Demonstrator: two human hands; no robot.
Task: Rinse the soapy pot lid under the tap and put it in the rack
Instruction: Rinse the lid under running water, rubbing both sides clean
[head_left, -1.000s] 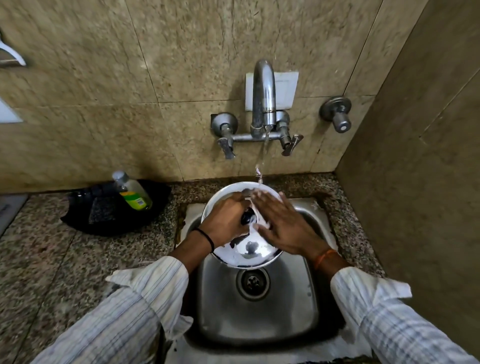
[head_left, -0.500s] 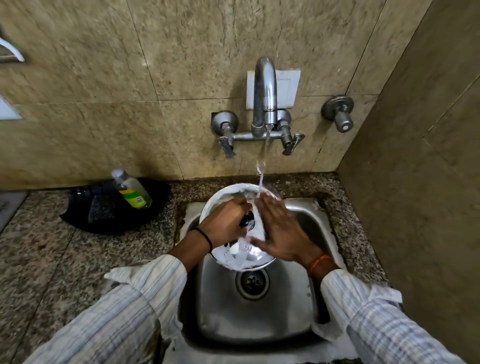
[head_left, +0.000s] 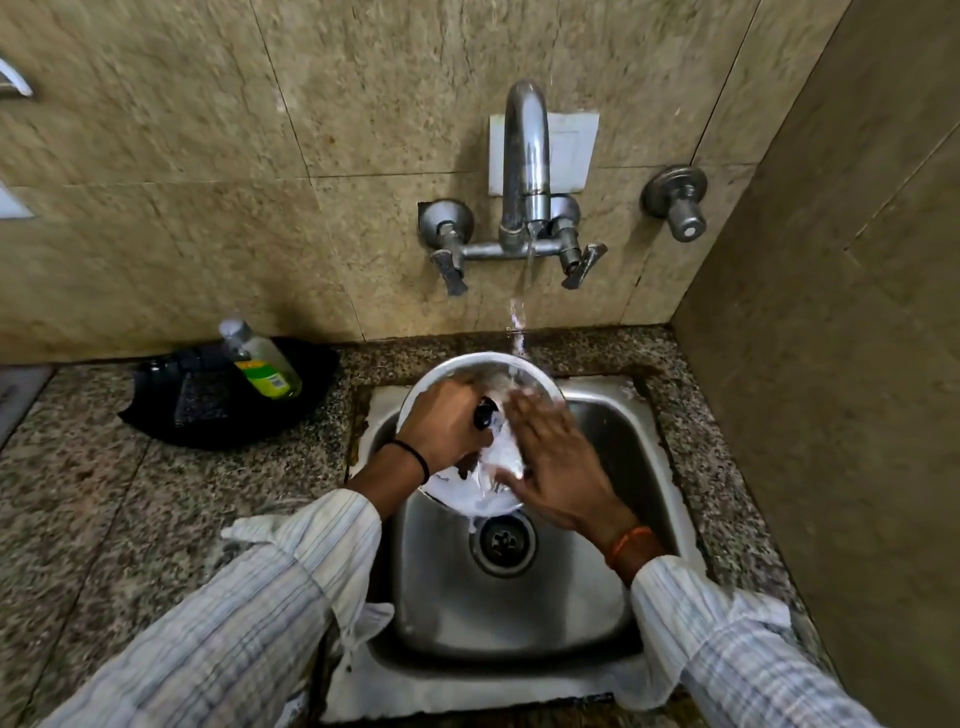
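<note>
A round steel pot lid (head_left: 470, 496) with a black knob (head_left: 484, 414) tilts over the steel sink (head_left: 519, 613), and white suds run down its lower half. My left hand (head_left: 444, 423) grips it at the knob. My right hand (head_left: 556, 465) lies flat on the lid's right side with its fingers spread. Water falls from the wall tap (head_left: 525, 166) onto the lid's upper rim. No rack is in view.
A black tray (head_left: 208, 410) with a green-labelled soap bottle (head_left: 262, 366) sits on the granite counter (head_left: 130, 509) at the left. A separate valve (head_left: 678, 200) sticks out of the tiled wall at the right. The side wall stands close on the right.
My right hand has slid down and across the lid's face. Suds now cover the lower half, where bare steel showed a second ago. The lid sits slightly more tilted.
</note>
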